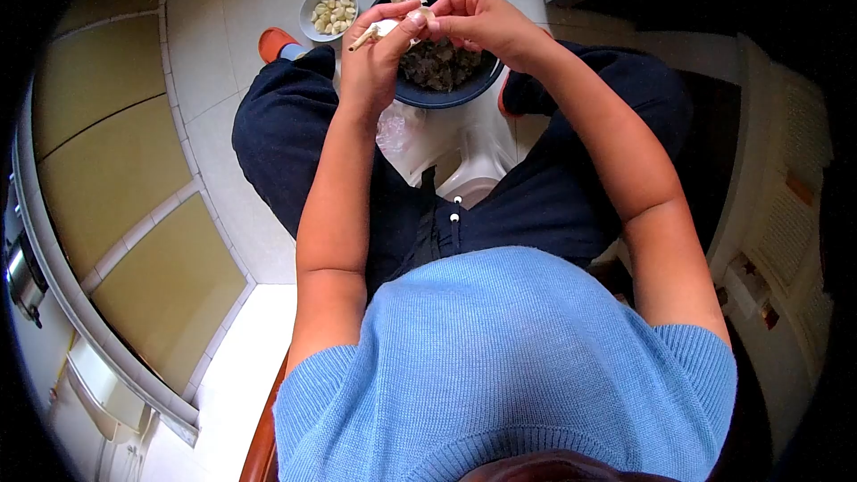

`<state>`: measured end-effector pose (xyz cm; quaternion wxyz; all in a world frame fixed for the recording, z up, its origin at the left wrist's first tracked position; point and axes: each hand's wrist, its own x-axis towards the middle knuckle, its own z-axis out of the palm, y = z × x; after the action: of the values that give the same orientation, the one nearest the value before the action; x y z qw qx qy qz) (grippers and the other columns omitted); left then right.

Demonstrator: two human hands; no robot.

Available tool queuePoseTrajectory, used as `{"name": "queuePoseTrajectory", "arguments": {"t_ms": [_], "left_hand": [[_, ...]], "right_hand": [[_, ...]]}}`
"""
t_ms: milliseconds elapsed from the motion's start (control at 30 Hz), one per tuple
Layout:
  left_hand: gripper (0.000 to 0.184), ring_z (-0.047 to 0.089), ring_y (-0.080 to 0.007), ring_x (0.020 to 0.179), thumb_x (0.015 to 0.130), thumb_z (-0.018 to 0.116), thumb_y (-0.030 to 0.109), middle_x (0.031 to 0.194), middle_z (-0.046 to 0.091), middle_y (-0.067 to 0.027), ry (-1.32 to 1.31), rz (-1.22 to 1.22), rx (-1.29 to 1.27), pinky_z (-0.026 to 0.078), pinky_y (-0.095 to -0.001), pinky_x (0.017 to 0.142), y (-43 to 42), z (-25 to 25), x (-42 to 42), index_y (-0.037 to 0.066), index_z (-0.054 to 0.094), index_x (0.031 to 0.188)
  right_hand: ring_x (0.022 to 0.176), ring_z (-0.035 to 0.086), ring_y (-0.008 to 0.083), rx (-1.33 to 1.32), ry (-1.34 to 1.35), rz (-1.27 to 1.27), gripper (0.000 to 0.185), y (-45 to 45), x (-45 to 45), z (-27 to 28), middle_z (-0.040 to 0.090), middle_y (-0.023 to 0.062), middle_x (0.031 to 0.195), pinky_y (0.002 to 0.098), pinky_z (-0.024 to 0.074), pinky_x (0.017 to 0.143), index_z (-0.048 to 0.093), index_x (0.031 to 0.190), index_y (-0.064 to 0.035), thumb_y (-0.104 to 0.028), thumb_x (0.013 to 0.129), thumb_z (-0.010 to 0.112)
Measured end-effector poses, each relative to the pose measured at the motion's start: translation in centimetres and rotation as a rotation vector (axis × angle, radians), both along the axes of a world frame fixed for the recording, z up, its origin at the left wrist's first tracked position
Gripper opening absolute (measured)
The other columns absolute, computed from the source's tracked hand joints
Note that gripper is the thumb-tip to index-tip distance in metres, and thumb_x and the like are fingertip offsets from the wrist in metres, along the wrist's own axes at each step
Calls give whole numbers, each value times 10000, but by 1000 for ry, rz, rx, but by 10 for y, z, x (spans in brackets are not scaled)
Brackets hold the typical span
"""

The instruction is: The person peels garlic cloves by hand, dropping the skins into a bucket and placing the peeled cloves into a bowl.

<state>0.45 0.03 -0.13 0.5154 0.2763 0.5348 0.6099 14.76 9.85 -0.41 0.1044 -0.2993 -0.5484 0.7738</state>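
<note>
My left hand (375, 58) is closed around a garlic bulb (385, 28), whose dry stem pokes out to the left. My right hand (482, 22) meets it at the fingertips, pinching at a pale garlic clove (424, 15) beside the left thumb. Just below both hands is a dark blue basin (437, 100) with brownish garlic skins (439, 65) in it. A white bowl (308, 18) of peeled garlic cloves (333, 14) stands on the floor, left of the basin.
Between my knees is a white plastic stool (483, 161), with a crumpled clear plastic bag (397, 136) near it. My orange shoe (275, 43) is close to the bowl. Tan cabinet doors (107, 161) line the left side.
</note>
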Motion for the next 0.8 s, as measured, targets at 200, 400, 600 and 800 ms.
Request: {"name": "queuePoseTrajectory", "arguments": {"t_ms": [200,400,600,800], "left_hand": [[296,597,-169,892,805,634,123,966,611,-126,25,9,2,469,-259,822,1,-3,0,-36,576,1048],[244,597,-138,883,781,681,128,972,628,-94,62,14,13,463,-238,805,0,-1,0,-7,633,977],[241,598,-123,850,785,681,131,939,637,-80,151,5,-20,464,-229,779,2,8,1,-6,637,978],[192,614,-141,796,813,641,109,904,626,-97,147,58,7,514,-244,728,1,2,2,-15,621,959]], "right_hand": [[630,490,33,87,27,-47,176,-3,0,4,580,-24,761,162,379,537,605,889,-62,-211,807,648],[652,502,42,-4,49,-31,224,-1,1,-5,583,-17,782,167,396,559,606,916,-54,-220,782,676],[659,509,45,58,53,-112,269,-5,0,1,591,-9,788,168,403,560,612,947,-37,-247,789,670],[681,528,59,132,14,-151,254,-1,0,-1,596,8,797,181,428,582,615,940,-19,-211,782,665]]}}
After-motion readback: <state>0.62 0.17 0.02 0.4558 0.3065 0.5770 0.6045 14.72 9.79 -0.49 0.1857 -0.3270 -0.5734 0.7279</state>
